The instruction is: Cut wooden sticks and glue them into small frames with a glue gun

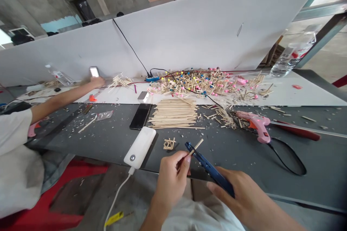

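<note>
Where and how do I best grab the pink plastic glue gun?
Probably by the pink handle of the glue gun, from the near side: it juts toward you beside the orange trigger, while the nozzle end points left toward loose wooden scraps.

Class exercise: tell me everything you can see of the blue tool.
The blue tool is long and slim, with a smooth, plastic- or metal-like look. The right hand grips and partly hides its handles. It slants, head pointing away and leftward, near the front edge of the gray table. A wooden stick, pinched by the left hand, crosses its head; whether the jaws grip it is unclear.
</note>
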